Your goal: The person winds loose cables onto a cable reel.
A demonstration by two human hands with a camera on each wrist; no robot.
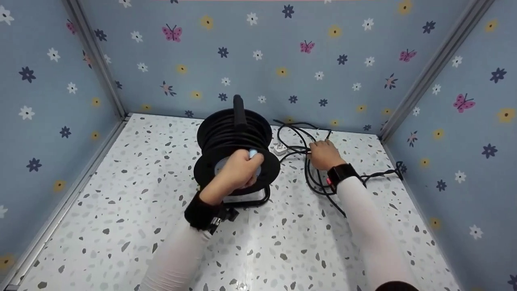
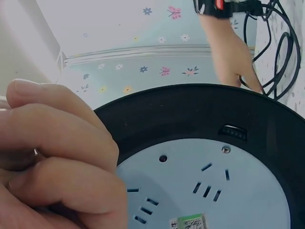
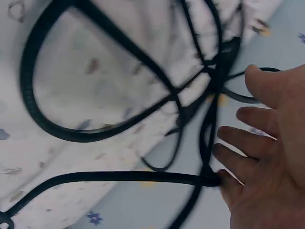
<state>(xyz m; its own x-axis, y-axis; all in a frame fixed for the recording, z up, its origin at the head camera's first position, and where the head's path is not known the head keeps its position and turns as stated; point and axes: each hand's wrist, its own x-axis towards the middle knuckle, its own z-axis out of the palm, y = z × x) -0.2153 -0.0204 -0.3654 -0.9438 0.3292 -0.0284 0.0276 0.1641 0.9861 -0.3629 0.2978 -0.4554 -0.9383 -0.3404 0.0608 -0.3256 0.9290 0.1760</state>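
left hand (image 1: 238, 171) is wrapped around the pale blue crank knob (image 1: 253, 153) on the cable reel (image 1: 236, 151) standing mid-table, while the right hand (image 1: 323, 154), fingers loosely spread, rests on the loose black cable (image 1: 301, 137) beside it, probably guiding slack.

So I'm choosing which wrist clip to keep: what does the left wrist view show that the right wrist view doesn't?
Only the left wrist view shows the cable reel, with slotted sockets in its pale blue faceplate, and the left hand with its fingers curled beside it. Only the right wrist view shows the speckled floor up close. Both show the loose black cable and the right hand, fingers straight.
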